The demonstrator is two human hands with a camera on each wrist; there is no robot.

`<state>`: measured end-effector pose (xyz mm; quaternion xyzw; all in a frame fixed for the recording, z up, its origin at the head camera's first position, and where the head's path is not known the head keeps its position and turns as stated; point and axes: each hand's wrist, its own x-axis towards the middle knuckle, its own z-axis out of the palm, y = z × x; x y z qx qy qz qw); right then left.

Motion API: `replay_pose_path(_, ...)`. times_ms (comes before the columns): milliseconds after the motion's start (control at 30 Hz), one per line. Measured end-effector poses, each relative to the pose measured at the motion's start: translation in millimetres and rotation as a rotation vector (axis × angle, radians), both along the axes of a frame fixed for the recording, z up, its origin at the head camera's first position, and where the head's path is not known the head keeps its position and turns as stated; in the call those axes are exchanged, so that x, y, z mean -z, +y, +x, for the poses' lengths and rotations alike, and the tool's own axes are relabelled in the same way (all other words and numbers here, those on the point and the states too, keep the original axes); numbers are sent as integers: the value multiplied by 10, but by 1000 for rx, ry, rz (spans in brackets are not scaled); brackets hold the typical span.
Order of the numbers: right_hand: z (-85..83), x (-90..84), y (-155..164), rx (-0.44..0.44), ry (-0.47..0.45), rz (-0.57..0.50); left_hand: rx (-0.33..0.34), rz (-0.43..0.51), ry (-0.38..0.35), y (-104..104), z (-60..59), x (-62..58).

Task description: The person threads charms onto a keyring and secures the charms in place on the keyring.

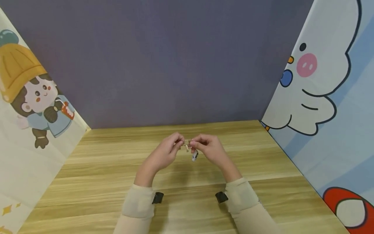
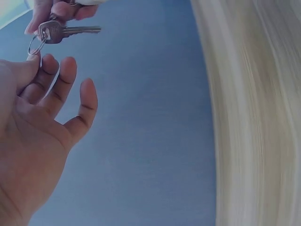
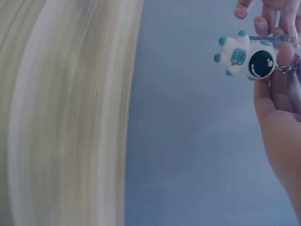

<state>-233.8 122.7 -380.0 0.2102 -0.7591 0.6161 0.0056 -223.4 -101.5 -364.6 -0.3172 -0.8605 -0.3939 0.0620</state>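
Observation:
Above the table my two hands meet at a small keychain. My left hand (image 1: 163,154) pinches a thin metal split ring (image 2: 30,46) between thumb and index finger, its other fingers loosely bent in the left wrist view. A silver key (image 2: 55,32) hangs on that ring and points sideways there. Opposite it, my right hand (image 1: 214,151) pinches the keychain's other side. A white astronaut charm (image 3: 236,56) with a black visor and teal hands and feet dangles by a short chain (image 3: 285,68) at the right fingers. Exactly what the right fingertips grip is hidden.
Beneath the hands lies a wood-grain table (image 1: 111,169). A dark grey-blue panel (image 1: 175,65) rises behind it. Printed cartoon panels flank both sides, a figure in a yellow hat (image 1: 21,71) left and a white pig-nosed character (image 1: 324,65) right.

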Motion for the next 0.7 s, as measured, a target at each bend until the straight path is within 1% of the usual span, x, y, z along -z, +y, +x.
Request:
replay_pose_path(167, 103, 57, 32, 67, -34, -67, -17, 53, 18, 31, 82, 43)
replay_pose_path(267, 154, 88, 48, 89, -76, -103, -9, 79, 27, 50, 115, 88)
replay_pose_path(400, 193, 112, 73, 118, -111, -114, 7, 94, 28, 77, 146, 131)
replay_pose_path(500, 209, 118, 84, 137, -98, -103, 18, 86, 34, 92, 160, 144)
replay_pose_path(567, 217, 119, 89, 138, -73, -90, 24, 82, 38, 100, 170, 141)
replay_pose_path(700, 244, 112, 94, 109, -5, -53, 26, 65, 54, 111, 191, 131)
